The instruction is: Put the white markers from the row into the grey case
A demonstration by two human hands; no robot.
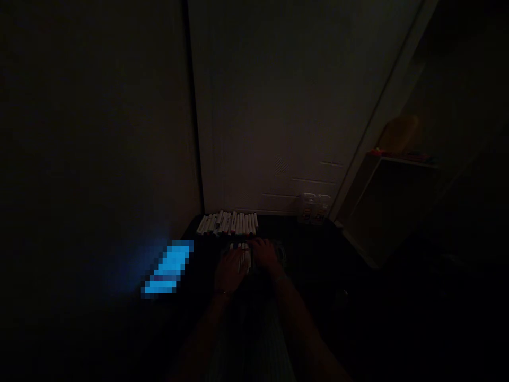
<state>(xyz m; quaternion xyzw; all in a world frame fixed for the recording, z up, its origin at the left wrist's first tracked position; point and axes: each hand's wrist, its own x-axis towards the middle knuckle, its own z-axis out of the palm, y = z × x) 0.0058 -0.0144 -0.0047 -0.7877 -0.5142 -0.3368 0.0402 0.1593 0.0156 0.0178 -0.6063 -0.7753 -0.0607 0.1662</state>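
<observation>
Dim view of my two hands at a dark table point(314, 249), with a small group of white markers point(244, 257) lying between them. My left hand point(230, 270) rests palm down at the left side of this group, fingers reaching forward over its near part; my right hand point(264, 253) lies at the right side, its fingers bent. The light is too poor to be sure, but the slim white things look like markers; whether either hand pinches one or merely lies against them, I cannot tell. A long row of white markers point(228, 224) stretches behind, near the wall point(254, 132), its members side by side and leaning at uneven angles. Two clear containers point(307, 208) stand to the right of the row, and a glowing screen point(169, 268) lies to the left. Principal risk, in my judgement: the darkness hides edges and labels, so a fingertip may catch a neighbouring marker and skew the small group. Secondary risk: uneven pressure from my two hands could make the slim bodies slide over one another or roll apart. A forward nudge of my fingers might also disturb the row, since its near ends lie close beyond them. Glare from the screen may further mask small misalignments.
</observation>
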